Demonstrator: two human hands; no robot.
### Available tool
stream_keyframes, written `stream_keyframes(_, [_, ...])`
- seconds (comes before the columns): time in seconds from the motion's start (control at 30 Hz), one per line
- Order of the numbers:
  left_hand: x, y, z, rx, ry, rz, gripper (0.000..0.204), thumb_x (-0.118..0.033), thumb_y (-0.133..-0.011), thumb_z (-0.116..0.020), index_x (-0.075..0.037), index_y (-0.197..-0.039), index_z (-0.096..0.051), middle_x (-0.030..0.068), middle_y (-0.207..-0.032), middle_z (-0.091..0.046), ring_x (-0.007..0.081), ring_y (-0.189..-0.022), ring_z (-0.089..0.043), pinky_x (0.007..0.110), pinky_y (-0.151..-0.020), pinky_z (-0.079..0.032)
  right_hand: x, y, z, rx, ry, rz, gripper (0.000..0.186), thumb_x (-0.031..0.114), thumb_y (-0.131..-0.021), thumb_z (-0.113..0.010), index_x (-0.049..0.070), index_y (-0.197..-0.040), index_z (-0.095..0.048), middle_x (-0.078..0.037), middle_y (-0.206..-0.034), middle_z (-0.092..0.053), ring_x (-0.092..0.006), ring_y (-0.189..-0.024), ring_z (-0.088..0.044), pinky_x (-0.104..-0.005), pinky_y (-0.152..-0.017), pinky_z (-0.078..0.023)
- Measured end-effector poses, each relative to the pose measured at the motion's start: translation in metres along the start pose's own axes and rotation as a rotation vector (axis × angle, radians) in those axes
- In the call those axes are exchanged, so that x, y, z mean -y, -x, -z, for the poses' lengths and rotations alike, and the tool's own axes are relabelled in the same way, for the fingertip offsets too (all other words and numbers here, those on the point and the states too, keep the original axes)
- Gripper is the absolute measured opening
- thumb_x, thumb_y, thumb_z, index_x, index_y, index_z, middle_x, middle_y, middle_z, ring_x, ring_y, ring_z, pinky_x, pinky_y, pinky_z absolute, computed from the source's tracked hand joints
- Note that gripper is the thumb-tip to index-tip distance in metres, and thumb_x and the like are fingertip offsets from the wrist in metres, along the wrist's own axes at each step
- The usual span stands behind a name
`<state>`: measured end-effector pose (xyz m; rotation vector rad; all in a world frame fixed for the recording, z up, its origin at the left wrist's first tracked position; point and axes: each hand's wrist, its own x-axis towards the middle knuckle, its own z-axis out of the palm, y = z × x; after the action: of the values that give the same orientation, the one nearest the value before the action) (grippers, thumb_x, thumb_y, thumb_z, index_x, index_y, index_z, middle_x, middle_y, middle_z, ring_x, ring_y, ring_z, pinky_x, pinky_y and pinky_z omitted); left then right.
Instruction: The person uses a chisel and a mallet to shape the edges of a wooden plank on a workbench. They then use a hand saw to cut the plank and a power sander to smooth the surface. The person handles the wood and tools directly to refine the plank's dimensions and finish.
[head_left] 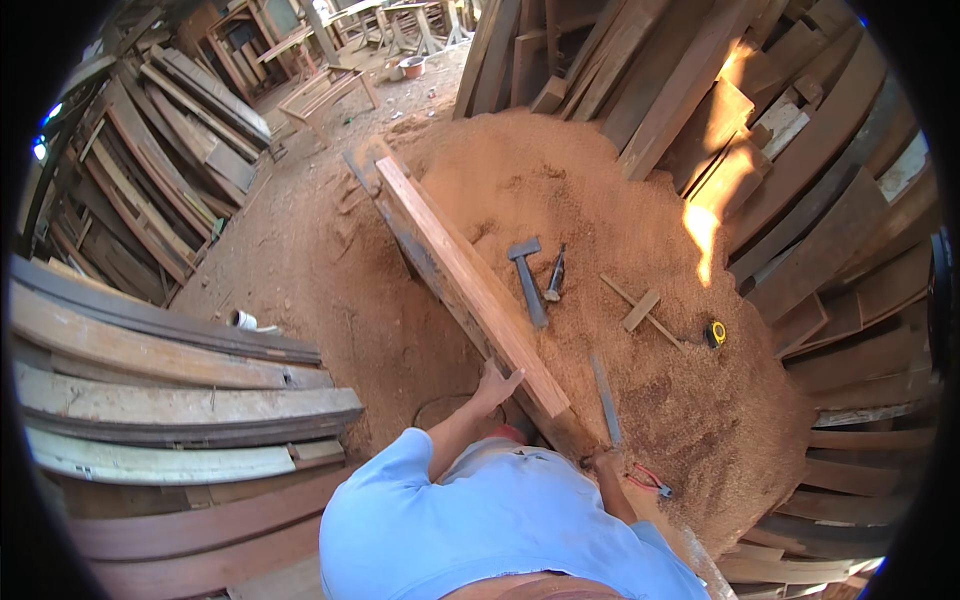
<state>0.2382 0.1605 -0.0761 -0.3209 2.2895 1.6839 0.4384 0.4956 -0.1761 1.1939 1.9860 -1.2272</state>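
Note:
A long reddish wooden beam [465, 275] runs diagonally away from me, on top of a rougher old timber [415, 245]. My left hand [492, 388] grips the beam's left edge near its close end, thumb across the top face. To the right of that end, my right hand [604, 461] is closed at the base of a long, tapering grey blade, which looks like a handsaw [606, 402]; its handle is mostly hidden by the hand. Red-handled pliers [650, 481] lie just right of this hand.
On the sawdust right of the beam lie a hammer [527, 282], a dark slim tool [556, 273], a wooden marking gauge [641, 310] and a yellow-black tape measure [715, 334]. Stacked boards [180, 405] line the left; more planks [830, 250] lean at right. A wooden frame [328, 92] stands farther off.

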Motion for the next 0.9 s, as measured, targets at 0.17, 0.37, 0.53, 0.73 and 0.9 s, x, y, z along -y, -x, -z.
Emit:
stream_keyframes(0.17, [0.016, -0.004, -0.069, 0.021, -0.096, 0.256, 0.102, -0.039, -0.09, -0.075, 0.011, -0.155, -0.014, 0.028, -0.146, -0.05, 0.0351, -0.132, -0.054, 0.039, -0.108, -0.046, 0.035, 0.015, 0.025, -0.477, 0.494, -0.06, 0.05, 0.04, -0.085, -0.071, 0.006, -0.121, -0.064, -0.021, -0.121, -0.069, -0.0353, -0.112, -0.068, -0.0475, -0.091, -0.055])
stream_keyframes(0.37, [0.0, 0.009, -0.075, -0.125, -0.03, 0.248, 0.09, -0.038, -0.089, -0.078, 0.01, -0.149, -0.031, 0.0275, -0.14, -0.056, 0.0375, -0.128, -0.058, 0.041, -0.105, -0.049, 0.067, 0.029, 0.045, -0.3, 0.396, -0.023, 0.063, 0.041, -0.082, -0.076, -0.003, -0.124, -0.057, -0.023, -0.121, -0.068, -0.036, -0.117, -0.066, -0.0481, -0.099, -0.051])
stream_keyframes(0.53, [-0.024, 0.02, -0.077, -0.186, -0.094, 0.38, 0.078, -0.044, -0.086, -0.08, 0.01, -0.135, -0.051, 0.027, -0.133, -0.061, 0.0372, -0.122, -0.062, 0.041, -0.102, -0.05, 0.034, -0.031, 0.033, -0.19, 0.436, 0.077, 0.049, 0.027, -0.082, -0.076, -0.003, -0.117, -0.061, -0.025, -0.111, -0.068, -0.0332, -0.1, -0.07, -0.0434, -0.079, -0.057])
stream_keyframes(0.73, [-0.012, 0.011, -0.076, -0.127, 0.038, 0.471, 0.076, -0.044, -0.087, -0.08, 0.013, -0.13, -0.053, 0.0252, -0.126, -0.064, 0.0294, -0.111, -0.065, 0.041, -0.086, -0.055, 0.022, -0.074, 0.042, 0.166, 0.473, 0.146, 0.024, 0.006, -0.083, -0.074, -0.007, -0.1, -0.063, -0.019, -0.085, -0.067, -0.0262, -0.07, -0.069, -0.0393, -0.054, -0.057])
stream_keyframes(0.9, [-0.003, 0.003, -0.072, -0.044, 0.277, 0.475, 0.07, -0.041, -0.09, -0.079, 0.014, -0.125, -0.055, 0.0198, -0.11, -0.067, 0.0236, -0.091, -0.066, 0.039, -0.065, -0.054, 0.054, -0.016, 0.114, 0.384, -0.044, 0.224, 0.023, -0.001, -0.085, -0.072, -0.006, -0.107, -0.065, -0.015, -0.088, -0.069, -0.0247, -0.071, -0.07, -0.0382, -0.053, -0.062])
